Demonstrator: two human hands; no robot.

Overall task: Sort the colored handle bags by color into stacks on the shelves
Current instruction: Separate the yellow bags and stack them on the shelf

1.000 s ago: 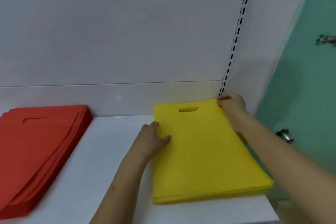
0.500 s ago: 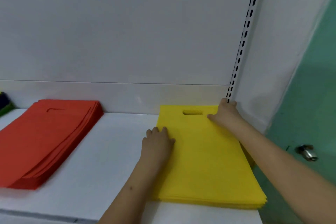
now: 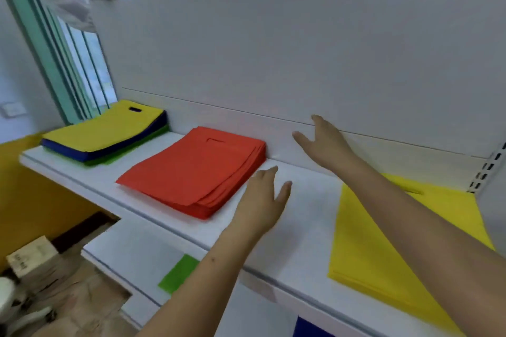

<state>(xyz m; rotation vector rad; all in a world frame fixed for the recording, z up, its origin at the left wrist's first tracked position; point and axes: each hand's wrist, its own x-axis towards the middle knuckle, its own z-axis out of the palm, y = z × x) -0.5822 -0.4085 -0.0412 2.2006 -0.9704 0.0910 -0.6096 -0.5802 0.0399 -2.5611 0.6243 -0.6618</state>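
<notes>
Hands were held open and empty, left hand nearer the mixed pile lying far leftward, beyond the red stack.

two bare forearms, no sleeves; left hand and right hand without rings or gloves

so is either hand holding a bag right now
No, the left hand and right hand hover open over the shelf, between the stacks.

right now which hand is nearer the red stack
Left. The left hand hovers just off the red stack's right edge, over bare shelf. The right hand is farther right, near the back panel.
</notes>
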